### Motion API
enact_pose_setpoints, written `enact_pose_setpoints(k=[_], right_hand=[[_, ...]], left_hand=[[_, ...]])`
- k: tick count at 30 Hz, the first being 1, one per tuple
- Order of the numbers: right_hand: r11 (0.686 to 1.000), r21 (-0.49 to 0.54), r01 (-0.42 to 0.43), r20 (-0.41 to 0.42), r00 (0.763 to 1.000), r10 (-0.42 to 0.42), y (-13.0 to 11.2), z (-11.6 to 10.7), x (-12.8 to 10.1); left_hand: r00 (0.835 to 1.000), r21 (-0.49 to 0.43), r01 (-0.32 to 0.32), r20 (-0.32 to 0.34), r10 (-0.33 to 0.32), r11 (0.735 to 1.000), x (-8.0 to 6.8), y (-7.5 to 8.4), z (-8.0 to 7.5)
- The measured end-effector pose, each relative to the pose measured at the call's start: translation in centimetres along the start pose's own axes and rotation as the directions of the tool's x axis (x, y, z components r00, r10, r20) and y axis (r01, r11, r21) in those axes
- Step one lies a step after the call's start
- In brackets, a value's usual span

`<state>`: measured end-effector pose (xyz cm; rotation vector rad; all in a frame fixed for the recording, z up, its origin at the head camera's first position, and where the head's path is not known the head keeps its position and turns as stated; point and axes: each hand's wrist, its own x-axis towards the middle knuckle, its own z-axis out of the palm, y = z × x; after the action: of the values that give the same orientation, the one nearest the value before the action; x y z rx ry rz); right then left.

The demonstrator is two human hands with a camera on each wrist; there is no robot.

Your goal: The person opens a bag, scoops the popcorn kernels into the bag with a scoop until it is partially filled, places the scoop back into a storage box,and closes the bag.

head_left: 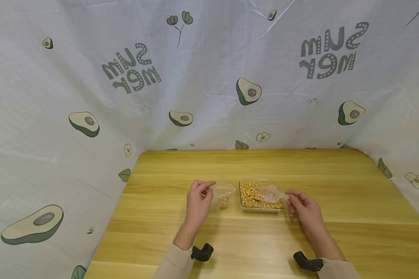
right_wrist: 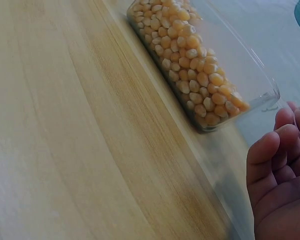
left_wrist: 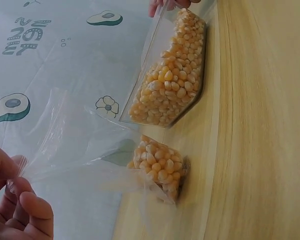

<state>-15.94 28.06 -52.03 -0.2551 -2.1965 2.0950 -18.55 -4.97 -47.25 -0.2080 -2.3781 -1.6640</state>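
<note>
Head view: left hand (head_left: 198,203) fingers pinch a small bag (head_left: 223,195); right hand (head_left: 304,209) fingers grip a scoop (head_left: 268,193) over corn

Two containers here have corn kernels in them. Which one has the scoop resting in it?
The clear rectangular tray, the fuller one, by the right hand. The scoop lies on its kernels. The small plastic bag, pinched by the left hand, holds only a few kernels.
</note>
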Motion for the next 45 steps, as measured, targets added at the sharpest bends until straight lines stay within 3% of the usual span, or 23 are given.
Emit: enact_pose_setpoints(k=[9, 24, 35, 45], right_hand=[[0.994, 0.109, -0.001, 0.014, 1.0, 0.0, 0.41, 0.04, -0.07], [0.953, 0.303, 0.004, 0.057, 0.998, -0.022, 0.56, 0.24, -0.29], [0.942, 0.334, -0.013, 0.059, 0.998, -0.007, 0.91, -0.03, -0.51], [0.907, 0.421, -0.007, 0.084, 0.996, -0.031, 0.17, -0.06, -0.61]], left_hand=[[1.0, -0.028, 0.003, -0.028, -0.004, 1.0, 0.0, -0.43, 0.06], [0.999, -0.085, 0.044, -0.027, -0.046, 0.995, -0.18, -0.5, -0.06], [0.998, -0.099, 0.045, -0.031, -0.048, 0.994, -0.18, -0.54, -0.04], [0.997, -0.107, 0.059, -0.039, -0.064, 0.993, -0.11, -0.51, -0.03]])
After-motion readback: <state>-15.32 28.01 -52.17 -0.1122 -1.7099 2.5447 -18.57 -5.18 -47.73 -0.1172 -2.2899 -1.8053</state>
